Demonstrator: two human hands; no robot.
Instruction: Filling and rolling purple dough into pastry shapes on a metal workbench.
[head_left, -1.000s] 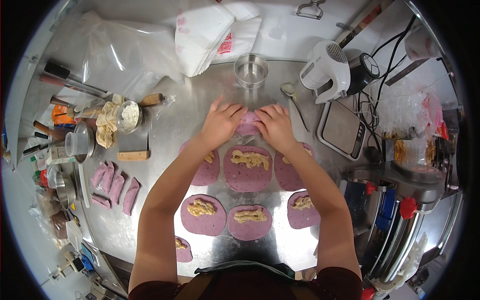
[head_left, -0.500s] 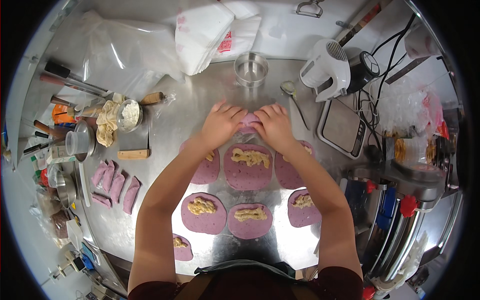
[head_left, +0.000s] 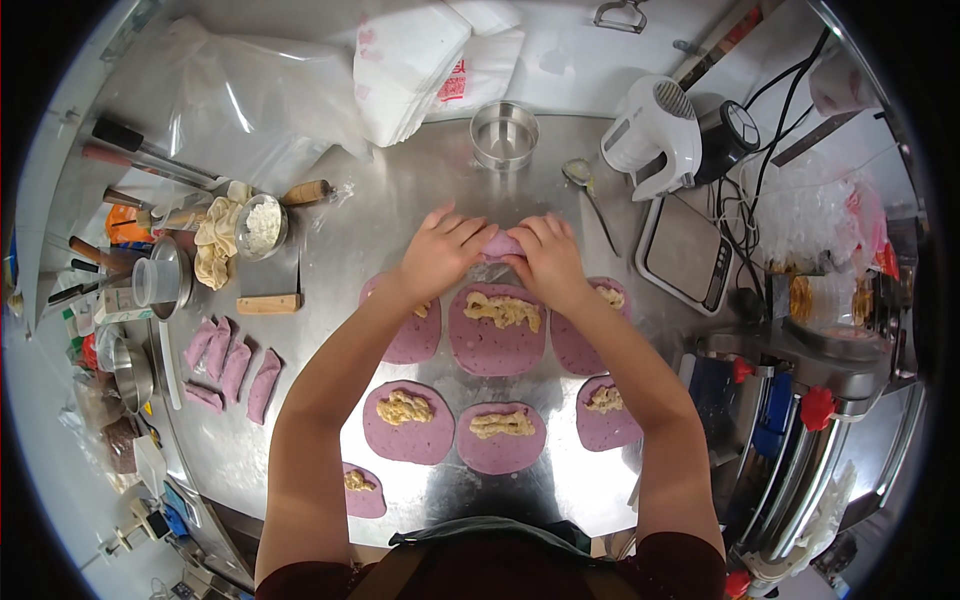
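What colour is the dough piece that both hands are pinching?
Pale purple dough piece, like the flat rounds below it; the head view shows it.

Bright, even overhead light — steel table (head_left: 330,250) glares; fisheye rim bends, perhaps softly blurred.

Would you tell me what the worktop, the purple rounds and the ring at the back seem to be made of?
The worktop looks like brushed stainless steel: grey, with blurred reflections. The purple rounds appear to be soft, matte dough, pressed flat with uneven edges; both hands are pinching one piece of it. The ring seems polished metal, bright and mirror-like, probably steel.
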